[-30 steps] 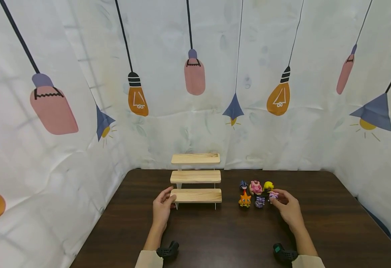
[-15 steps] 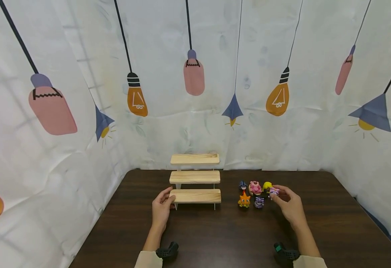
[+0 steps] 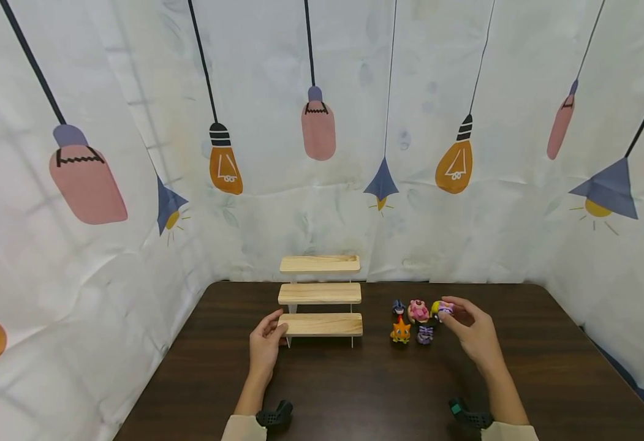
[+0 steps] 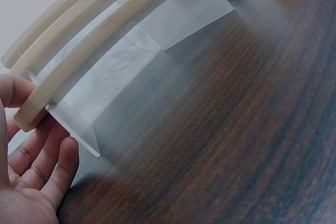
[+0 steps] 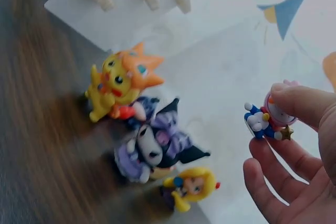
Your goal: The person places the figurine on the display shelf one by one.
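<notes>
A three-tier display stand (image 3: pixel 322 324) with pale wooden shelves stands on the table. My left hand (image 3: pixel 263 346) grips the left end of its lowest shelf, thumb on top and fingers beneath. Between thumb and fingers my right hand (image 3: pixel 478 337) pinches a small figurine (image 5: pixel 260 121) with a pink head, blue body and gold star, raised above the table. Beside that hand are a yellow-haired figurine (image 5: pixel 195 184), a black-and-purple one (image 5: pixel 152 148) and an orange-and-yellow one (image 5: pixel 110 87). Behind these, in the head view, are a pink figurine (image 3: pixel 418 311) and a dark blue one (image 3: pixel 398 308).
The dark wooden table (image 3: pixel 355 386) ends at the back against a white curtain (image 3: pixel 277 220) printed with hanging lamps. Clear side panels (image 4: pixel 79 132) hold up the shelves. The figurines stand in a close group right of the stand.
My right hand has lifted the pink-and-blue figurine from beside the group and moved it slightly up and left, so it overlaps the yellow-haired one. My left hand keeps its grip on the shelf.
</notes>
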`<state>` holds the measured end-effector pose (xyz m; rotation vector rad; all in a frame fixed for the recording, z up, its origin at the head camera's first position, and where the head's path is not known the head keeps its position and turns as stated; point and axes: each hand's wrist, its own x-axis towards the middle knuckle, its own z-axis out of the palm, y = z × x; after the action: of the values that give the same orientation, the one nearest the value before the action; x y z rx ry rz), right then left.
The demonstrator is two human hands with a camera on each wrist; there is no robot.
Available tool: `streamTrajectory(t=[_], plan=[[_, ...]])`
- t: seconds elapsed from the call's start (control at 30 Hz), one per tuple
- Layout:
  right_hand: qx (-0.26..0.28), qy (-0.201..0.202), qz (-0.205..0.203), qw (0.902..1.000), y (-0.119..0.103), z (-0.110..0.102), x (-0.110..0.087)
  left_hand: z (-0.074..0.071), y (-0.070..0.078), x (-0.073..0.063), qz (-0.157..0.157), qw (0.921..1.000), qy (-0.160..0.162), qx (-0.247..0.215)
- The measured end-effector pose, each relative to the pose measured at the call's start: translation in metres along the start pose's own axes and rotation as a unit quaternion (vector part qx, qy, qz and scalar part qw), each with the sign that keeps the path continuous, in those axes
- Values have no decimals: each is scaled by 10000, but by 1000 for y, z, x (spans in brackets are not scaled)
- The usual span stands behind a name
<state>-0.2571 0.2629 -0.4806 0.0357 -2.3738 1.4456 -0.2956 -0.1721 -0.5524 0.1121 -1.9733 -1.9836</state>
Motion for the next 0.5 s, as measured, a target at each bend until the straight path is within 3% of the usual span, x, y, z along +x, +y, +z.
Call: streamTrajectory(t=[0.5], plan=[[324, -231, -552, 9977, -38, 23, -6, -1, 0, 1, -102, 9999, -9, 112]])
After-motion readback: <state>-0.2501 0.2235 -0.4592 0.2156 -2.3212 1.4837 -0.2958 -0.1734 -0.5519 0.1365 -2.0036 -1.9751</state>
